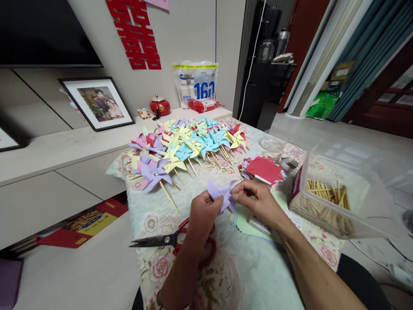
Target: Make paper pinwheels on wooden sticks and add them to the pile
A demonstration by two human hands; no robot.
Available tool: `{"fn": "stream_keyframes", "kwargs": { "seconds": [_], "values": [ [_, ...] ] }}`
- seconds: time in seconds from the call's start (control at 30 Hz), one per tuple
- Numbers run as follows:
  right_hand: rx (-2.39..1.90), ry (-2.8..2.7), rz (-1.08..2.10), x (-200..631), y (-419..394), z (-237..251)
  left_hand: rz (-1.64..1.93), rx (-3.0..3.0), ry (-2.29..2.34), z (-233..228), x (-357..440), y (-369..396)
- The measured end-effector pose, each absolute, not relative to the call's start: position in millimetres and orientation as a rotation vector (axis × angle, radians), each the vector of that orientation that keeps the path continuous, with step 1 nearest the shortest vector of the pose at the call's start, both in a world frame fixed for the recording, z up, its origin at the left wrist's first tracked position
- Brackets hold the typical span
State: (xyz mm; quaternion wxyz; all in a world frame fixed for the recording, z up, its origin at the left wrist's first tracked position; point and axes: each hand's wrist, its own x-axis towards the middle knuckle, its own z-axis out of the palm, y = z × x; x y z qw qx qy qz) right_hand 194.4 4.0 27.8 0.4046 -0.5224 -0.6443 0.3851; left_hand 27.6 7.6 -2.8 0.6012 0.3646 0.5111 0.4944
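Left hand: my left hand (204, 211) sits at centre frame, fingers pinched on the left edge of the purple paper (222, 194).
Right hand: my right hand (258, 201) is just right of centre, fingertips closed on the same paper's right side.
Purple paper: folded, held between both my hands just above the counter (258, 275), middle of the frame.
Scissors: red-handled scissors (167, 239) lie on the counter at lower centre, partly under my left wrist, blades pointing left.
Pinwheels: a heap of finished pinwheels (187, 146) on sticks fills the upper centre.
Red paper: a stack of red squares (263, 169) lies right of centre.
Box: a clear box (355, 189) with sticks (325, 193) stands at the right.
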Motion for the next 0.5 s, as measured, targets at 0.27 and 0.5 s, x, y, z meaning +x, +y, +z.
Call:
{"fn": "stream_keyframes", "kwargs": {
  "seconds": [0.27, 0.5],
  "values": [
    [-1.528, -1.672, 0.46, 243.3, -2.4, 59.7, 1.267, 0.749, 1.169, 5.8, 27.3, 8.8],
    [-1.995, -2.073, 0.038, 227.9, -4.6, 54.4, 1.32, 0.703, 1.171, 1.0, 25.8, 9.5]
  ]
}}
